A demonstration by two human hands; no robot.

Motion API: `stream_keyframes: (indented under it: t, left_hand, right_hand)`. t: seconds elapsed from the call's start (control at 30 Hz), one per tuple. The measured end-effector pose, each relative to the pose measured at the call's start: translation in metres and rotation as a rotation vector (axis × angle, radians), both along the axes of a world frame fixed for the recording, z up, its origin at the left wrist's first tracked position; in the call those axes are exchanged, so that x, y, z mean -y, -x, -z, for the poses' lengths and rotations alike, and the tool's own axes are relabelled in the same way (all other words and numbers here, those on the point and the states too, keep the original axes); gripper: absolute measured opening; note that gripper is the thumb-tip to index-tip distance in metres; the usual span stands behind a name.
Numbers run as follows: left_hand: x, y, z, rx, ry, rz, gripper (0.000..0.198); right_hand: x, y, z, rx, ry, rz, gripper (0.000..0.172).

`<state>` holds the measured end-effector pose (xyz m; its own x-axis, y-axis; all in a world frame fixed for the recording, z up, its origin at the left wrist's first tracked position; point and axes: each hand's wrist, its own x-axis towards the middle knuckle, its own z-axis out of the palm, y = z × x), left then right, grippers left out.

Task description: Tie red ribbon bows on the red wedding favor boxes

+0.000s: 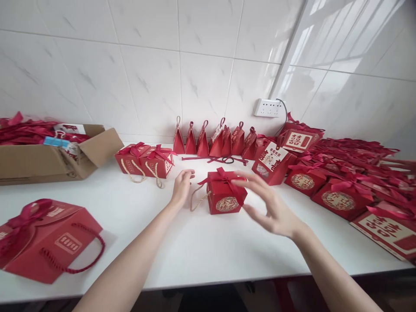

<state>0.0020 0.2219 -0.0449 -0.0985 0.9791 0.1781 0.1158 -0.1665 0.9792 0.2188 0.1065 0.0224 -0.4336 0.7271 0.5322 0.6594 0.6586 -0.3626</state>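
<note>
One empty, half-curled left hand (182,185) and one spread right hand (274,211) flank the ribboned box (225,196), presumably self-supporting.

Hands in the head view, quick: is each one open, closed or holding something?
Left hand: fingers bent, nothing visible in it; can't tell whether open or closed.
Right hand: open, fingers spread, beside the red box.

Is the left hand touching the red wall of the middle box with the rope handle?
Apart. In the head view, a strip of white tabletop shows between the left hand and the middle box.
</note>
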Motion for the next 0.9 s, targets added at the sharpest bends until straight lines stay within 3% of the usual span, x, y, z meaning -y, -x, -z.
stream_keyframes:
  t: [0.07, 0.13, 0.23, 0.4, 0.5, 0.6, 0.7, 0.8, 0.9]
  left_hand:
    - [0.003, -0.002, -0.002, 0.055, 0.002, 0.076, 0.036]
    - [0.006, -0.006, -0.003, 0.102, -0.004, 0.170, 0.040]
    - [0.011, -0.012, 0.000, 0.183, -0.001, 0.318, 0.046]
    - [0.012, -0.011, -0.003, 0.172, 0.046, 0.343, 0.053]
    - [0.013, -0.007, -0.010, 0.128, 0.047, 0.369, 0.049]
    - [0.017, -0.002, -0.021, 0.100, 0.011, 0.406, 0.049]
    - [0.024, 0.004, -0.034, -0.069, 0.024, 0.549, 0.052]
    - [0.028, 0.012, -0.045, -0.275, 0.129, 0.725, 0.047]
    - [0.030, 0.014, -0.047, -0.384, 0.155, 0.736, 0.043]
  right_hand:
    - [-0.014, -0.002, -0.013, -0.145, 0.008, 0.116, 0.030]
    - [-0.036, -0.002, -0.018, -0.158, 0.138, 0.247, 0.031]
    - [-0.068, -0.002, -0.009, -0.109, 0.326, 0.320, 0.040]
    - [-0.081, -0.008, 0.026, -0.615, 0.525, 0.203, 0.050]
    - [-0.074, -0.014, 0.034, -0.713, 0.577, 0.131, 0.055]
    - [-0.068, -0.019, 0.027, -0.594, 0.574, 0.196, 0.055]
    - [-0.062, -0.024, 0.014, -0.394, 0.611, 0.220, 0.056]
    - [-0.055, -0.032, 0.001, -0.184, 0.741, 0.210, 0.061]
    - [-0.048, -0.035, -0.011, -0.075, 0.914, 0.167, 0.058]
